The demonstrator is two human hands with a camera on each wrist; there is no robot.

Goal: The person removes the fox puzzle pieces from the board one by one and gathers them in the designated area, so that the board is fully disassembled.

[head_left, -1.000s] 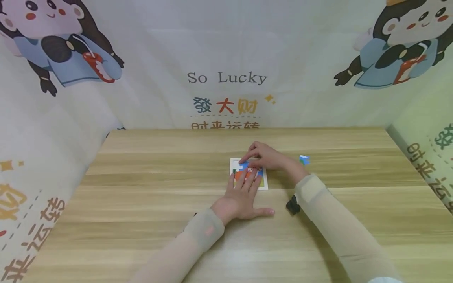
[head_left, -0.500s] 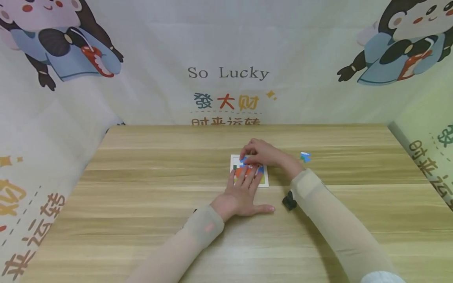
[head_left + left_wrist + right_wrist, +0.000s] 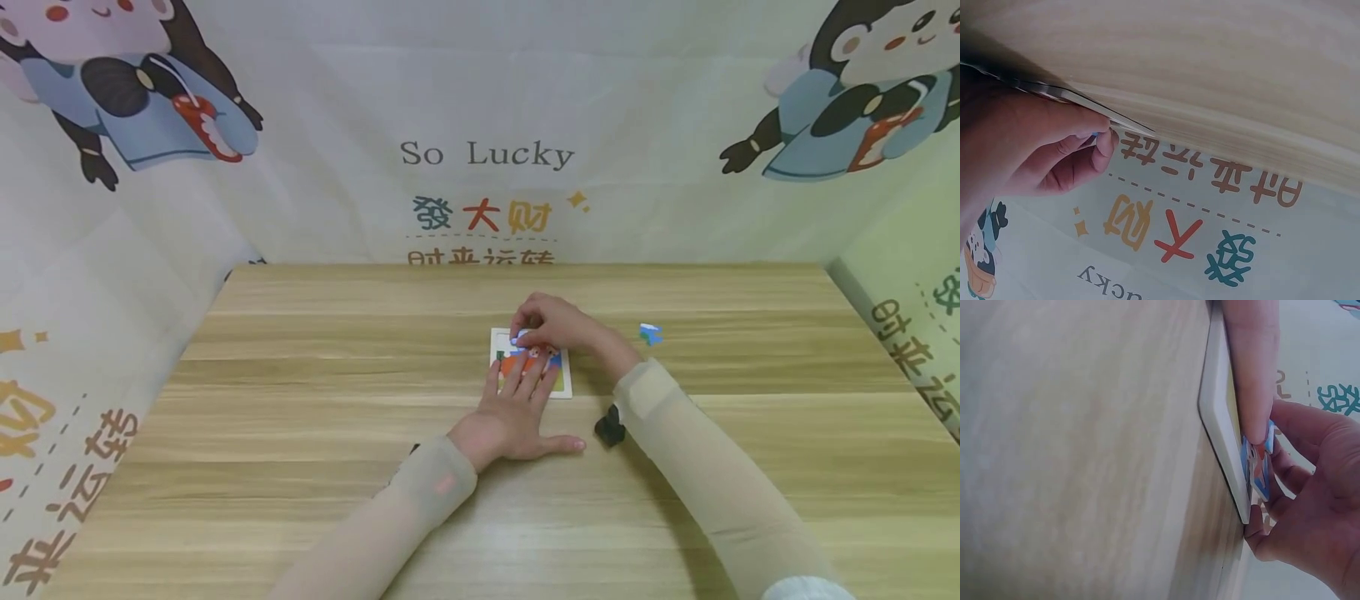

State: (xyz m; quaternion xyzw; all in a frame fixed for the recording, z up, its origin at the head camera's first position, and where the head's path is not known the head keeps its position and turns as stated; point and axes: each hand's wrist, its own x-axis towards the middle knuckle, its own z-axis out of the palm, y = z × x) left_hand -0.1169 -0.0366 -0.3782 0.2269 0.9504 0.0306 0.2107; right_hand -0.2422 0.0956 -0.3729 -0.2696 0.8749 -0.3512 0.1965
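A small jigsaw puzzle in a white frame (image 3: 566, 394) lies on the table, with orange, blue and green parts of its picture visible. My left hand (image 3: 510, 425) rests across it, palm down, fingers straight and spread over the pieces. At the puzzle's upper edge my right hand (image 3: 562, 323) pinches a blue-and-white puzzle piece (image 3: 519, 338) between thumb and fingers. In the right wrist view a blue-edged piece (image 3: 1261, 481) stands tilted up from the frame beside the right fingers. The hands cover much of the picture.
Another blue puzzle piece (image 3: 650, 334) lies on the wooden table (image 3: 337, 358), right of the puzzle. A black object (image 3: 611, 427) shows by the right wrist. Printed cloth (image 3: 480, 83) hangs behind the table and at both sides.
The right fingers have drawn closer together, and a piece at the puzzle's upper edge now shows raised between them. The left hand stays in place; the camera view has shifted slightly.
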